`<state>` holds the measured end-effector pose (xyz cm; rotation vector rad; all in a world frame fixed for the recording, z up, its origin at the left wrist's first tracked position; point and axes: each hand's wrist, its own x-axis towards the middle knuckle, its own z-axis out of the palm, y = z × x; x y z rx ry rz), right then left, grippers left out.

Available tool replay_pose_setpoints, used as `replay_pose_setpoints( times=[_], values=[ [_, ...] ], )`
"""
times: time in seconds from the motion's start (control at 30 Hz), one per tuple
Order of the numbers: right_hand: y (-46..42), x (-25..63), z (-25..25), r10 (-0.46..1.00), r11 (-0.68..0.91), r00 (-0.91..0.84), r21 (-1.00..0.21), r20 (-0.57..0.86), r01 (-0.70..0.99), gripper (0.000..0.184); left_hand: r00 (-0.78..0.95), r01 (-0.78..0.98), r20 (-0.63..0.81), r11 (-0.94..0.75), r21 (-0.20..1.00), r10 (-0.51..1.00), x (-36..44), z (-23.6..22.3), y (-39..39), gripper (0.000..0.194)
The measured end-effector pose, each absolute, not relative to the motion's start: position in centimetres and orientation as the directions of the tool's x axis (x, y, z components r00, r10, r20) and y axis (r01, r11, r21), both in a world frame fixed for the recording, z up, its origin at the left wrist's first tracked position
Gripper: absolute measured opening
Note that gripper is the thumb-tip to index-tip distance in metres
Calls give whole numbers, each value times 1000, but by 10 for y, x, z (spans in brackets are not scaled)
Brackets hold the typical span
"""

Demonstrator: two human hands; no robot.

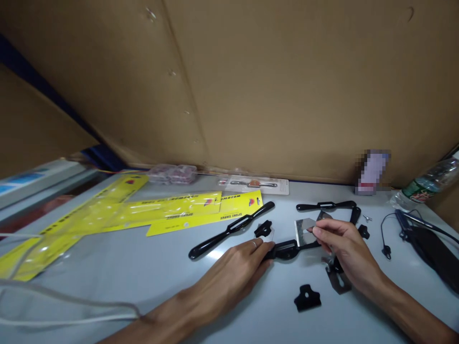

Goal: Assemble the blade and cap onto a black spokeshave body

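My left hand is closed around one handle of a black spokeshave body, held low over the grey table. Pinched between the thumb and fingers of my right hand is a flat metal blade, just above that body's right side. Beyond my left fingers lies a black clamping plate. Another black clamping plate rests nearer me, and a dark slotted blade lies partly under my right hand. A second spokeshave body lies to the left, a third at the back.
Yellow printed cards with clear plastic covers lie left. At the back are a blister pack and a pink bundle. Rightward are small screws, a bottle, a black case and a cable. A white cord crosses front left.
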<state>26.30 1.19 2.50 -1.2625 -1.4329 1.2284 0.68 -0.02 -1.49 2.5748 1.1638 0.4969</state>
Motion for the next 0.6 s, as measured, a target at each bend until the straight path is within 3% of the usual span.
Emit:
replay_pose_setpoints(
  times=[0.1,0.2,0.27,0.37,0.6],
  values=[
    [7,260,23,936,347,-194,-862,293,370,16,624,662,213,-653,367,752,7,-15,-1,23],
    [0,256,20,649,753,-445,-436,617,493,18,630,639,260,-679,362,732,7,-15,-1,23],
    [-5,254,18,468,853,-601,-154,648,498,26,632,627,284,-692,359,721,8,-14,-2,22],
    [-8,253,15,345,864,-717,92,606,494,29,635,621,295,-699,355,714,9,-12,-2,22],
    [-7,253,11,301,840,-799,252,521,480,29,634,609,314,-706,361,707,9,-14,-3,24]
  ],
)
